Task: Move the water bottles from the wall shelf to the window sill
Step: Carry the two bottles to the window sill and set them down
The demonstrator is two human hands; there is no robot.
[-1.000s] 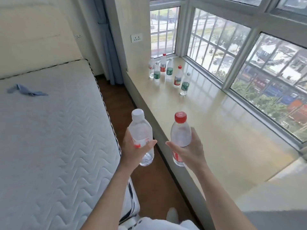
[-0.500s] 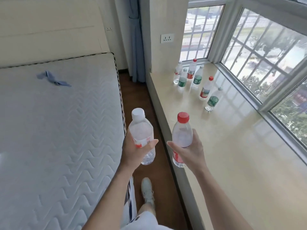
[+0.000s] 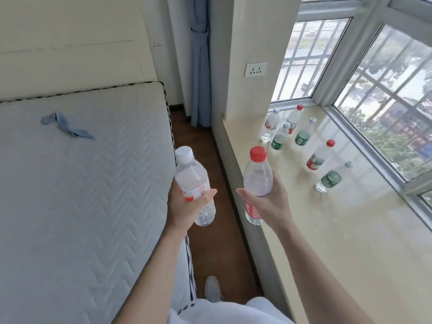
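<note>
1. While both arms reach forward over the floor strip between mattress point(image 3: 81, 195) and sill point(image 3: 339, 242), each hand carries one bottle.
2. Left hand point(image 3: 187, 206): fingers wrapped around the white-cap bottle point(image 3: 194, 181), thumb across the red-and-white label. Bottle tilts slightly, cap up, above the brown floor point(image 3: 219, 242) beside the mattress edge.
3. Right hand point(image 3: 268, 199): fingers closed around the red-cap bottle point(image 3: 257, 178) at mid-body, thumb pointing left. Bottle upright, over the sill's near edge, not touching it.
4. Six bottles point(image 3: 301, 136) already stand on the sill near the window point(image 3: 385, 101): two red caps, the rest pale caps, three with green labels. All upright, spaced apart in a loose cluster at the far end.
5. Wall outlet point(image 3: 256, 69) sits above the sill's far end; blue curtain point(image 3: 201, 66) hangs in the corner.
6. Blue cloth point(image 3: 65, 127) lies crumpled on the mattress, well away from the hands.
7. A shoe point(image 3: 212, 289) shows on the floor below.
</note>
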